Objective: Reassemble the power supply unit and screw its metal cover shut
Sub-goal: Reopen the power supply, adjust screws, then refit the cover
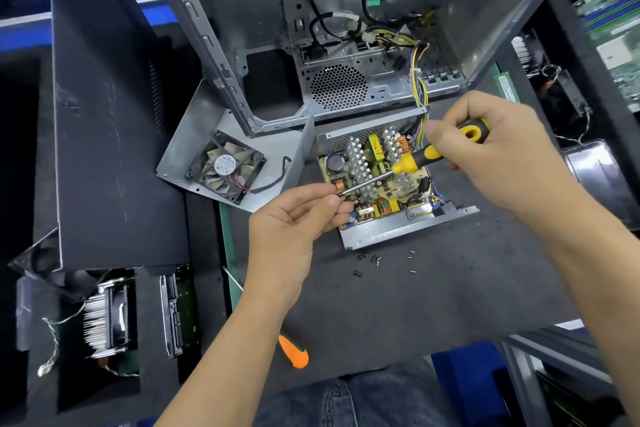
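A: Where is the power supply?

B: The open grey metal power supply tray (377, 230), its circuit board with heatsinks and coils bare to view, lies on the dark work mat (433, 288), just in front of the empty grey computer case (339, 87).

A: And its cover?

B: The bent grey metal cover with the black fan (227, 172) lies fan-side up, just left of the tray.

A: The hands?

B: The right hand (498, 156) grips the yellow-and-black screwdriver (412, 161) by its handle. The left hand (294, 222) pinches the shaft's tip between thumb and forefinger, above the board.

A: Anything else?

B: Small loose black and silver screws (372, 260) lie scattered on the mat near the tray's front edge. An orange-handled screwdriver (294, 352) lies under the left forearm.
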`<state>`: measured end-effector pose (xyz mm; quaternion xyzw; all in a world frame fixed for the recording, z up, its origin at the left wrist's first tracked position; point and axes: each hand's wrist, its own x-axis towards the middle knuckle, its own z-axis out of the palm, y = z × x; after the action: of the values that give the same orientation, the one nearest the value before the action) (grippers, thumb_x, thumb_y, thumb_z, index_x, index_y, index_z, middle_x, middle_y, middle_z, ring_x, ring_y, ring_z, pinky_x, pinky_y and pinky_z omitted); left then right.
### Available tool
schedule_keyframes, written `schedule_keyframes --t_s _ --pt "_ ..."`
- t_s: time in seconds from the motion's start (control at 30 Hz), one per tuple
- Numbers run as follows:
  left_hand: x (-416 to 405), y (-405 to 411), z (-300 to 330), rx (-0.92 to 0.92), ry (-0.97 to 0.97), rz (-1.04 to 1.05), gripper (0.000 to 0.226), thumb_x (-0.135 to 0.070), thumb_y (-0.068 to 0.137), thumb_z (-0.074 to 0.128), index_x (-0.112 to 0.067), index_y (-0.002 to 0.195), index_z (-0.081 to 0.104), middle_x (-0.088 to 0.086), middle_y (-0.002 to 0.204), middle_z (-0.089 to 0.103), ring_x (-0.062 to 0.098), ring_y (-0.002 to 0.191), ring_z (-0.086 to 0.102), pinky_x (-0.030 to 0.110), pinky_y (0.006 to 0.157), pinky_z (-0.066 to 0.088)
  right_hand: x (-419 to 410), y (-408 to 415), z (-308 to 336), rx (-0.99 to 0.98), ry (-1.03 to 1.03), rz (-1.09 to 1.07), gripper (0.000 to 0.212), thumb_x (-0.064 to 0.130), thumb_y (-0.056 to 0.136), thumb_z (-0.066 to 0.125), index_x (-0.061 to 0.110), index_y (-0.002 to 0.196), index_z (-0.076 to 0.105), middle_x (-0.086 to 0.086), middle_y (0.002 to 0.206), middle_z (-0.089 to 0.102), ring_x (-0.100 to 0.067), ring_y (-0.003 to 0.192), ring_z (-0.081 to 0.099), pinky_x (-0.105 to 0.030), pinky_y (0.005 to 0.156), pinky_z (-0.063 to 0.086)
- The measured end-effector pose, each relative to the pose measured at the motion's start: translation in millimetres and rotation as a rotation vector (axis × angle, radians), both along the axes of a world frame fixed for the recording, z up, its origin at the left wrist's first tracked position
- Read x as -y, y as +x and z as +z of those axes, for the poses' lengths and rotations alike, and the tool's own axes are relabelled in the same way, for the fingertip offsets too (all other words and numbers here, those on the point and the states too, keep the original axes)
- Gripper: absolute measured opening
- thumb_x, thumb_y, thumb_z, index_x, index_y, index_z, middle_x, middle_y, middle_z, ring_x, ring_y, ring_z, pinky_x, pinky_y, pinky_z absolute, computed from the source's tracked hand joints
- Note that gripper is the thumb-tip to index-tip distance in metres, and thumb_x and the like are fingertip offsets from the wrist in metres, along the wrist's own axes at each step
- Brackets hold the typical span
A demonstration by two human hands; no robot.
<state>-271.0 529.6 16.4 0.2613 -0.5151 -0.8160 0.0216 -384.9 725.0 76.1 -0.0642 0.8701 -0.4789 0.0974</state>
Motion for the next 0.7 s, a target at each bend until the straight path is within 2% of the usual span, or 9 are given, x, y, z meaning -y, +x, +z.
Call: schedule_keyframes --t_s 0.1,0.27,0.43,0.53,0.7 --pt "1 -1 0 0.003 -0.042 -0.009 0.023 0.001 0.083 0.071 -0.021 0.087 0.08 0.016 0.085 0.076 0.026 0.081 0.076 0.025 0.074 0.059 -1 0 3 0.152 -0.234 -0.005 0.032 0.056 0.07 0.08 0.032 0.072 0.061 -0.004 0.059 0.066 -0.016 0.043 0.056 -0.02 0.041 0.042" --pt "-1 -4 1 -0.004 -0.051 -0.03 0.025 0.005 0.085 0.069 -0.018 0.088 0.079 0.017 0.087 0.076 0.027 0.085 0.075 0.024 0.073 0.059 -1 10 -13 0.355 -0.494 -0.106 0.028 0.049 0.061 0.087 0.029 0.068 0.069 -0.001 0.058 0.061 -0.013 0.044 0.05 -0.021 0.042 0.038" --pt "-6 -7 0 -0.02 -0.076 -0.067 0.027 0.007 0.085 0.069 -0.018 0.087 0.078 0.014 0.084 0.076 0.027 0.084 0.075 0.025 0.074 0.059 0 19 -21 0.408 -0.593 -0.202 0.023 0.043 0.064 0.082 0.024 0.07 0.071 -0.001 0.058 0.056 -0.012 0.045 0.043 -0.021 0.044 0.035" --pt "-9 -10 1 -0.027 -0.087 -0.084 0.024 0.006 0.085 0.07 -0.017 0.088 0.077 0.013 0.084 0.076 0.026 0.082 0.075 0.024 0.074 0.059 0 20 -20 0.412 -0.565 -0.209 0.023 0.05 0.068 0.078 0.027 0.071 0.074 0.0 0.057 0.059 -0.012 0.044 0.046 -0.02 0.042 0.035" --pt "-13 -15 4 -0.027 -0.091 -0.108 0.022 0.006 0.084 0.07 -0.014 0.09 0.076 0.015 0.085 0.076 0.026 0.083 0.075 0.024 0.073 0.059 -4 20 -20 0.4 -0.527 -0.238 0.018 0.043 0.08 0.071 0.028 0.069 0.074 -0.002 0.059 0.061 -0.012 0.044 0.047 -0.021 0.042 0.035"
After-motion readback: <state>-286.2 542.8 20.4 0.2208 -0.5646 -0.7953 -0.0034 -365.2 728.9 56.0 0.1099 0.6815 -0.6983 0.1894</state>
